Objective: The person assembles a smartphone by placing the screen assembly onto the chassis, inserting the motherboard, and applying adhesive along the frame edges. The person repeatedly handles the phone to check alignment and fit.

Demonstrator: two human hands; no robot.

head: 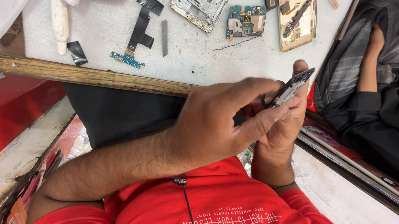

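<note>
Both hands meet above the person's lap, in front of the near wooden edge of the surface. The right hand is closed around a thin dark phone part, which stands tilted on edge with its upper end near the tip of the raised thumb — the part is held in the air, not resting on anything. The left hand crosses over from the other side, its fingers curled and its fingertips pressed against the lower side of the same part, so it too grips it; how much of the part lies behind those fingers cannot be told. On the white, speckled surface beyond the hands lie several loose pieces, all well apart from the hands: a small blue circuit board, a silver metal frame beside it, a gold-coloured phone shell with dark pieces inside, a black flex ribbon ending in a small blue connector board, and a narrow grey metal strip just beside the ribbon. A white tube lies near the far left corner. Another person in dark clothing sits off to the side.
</note>
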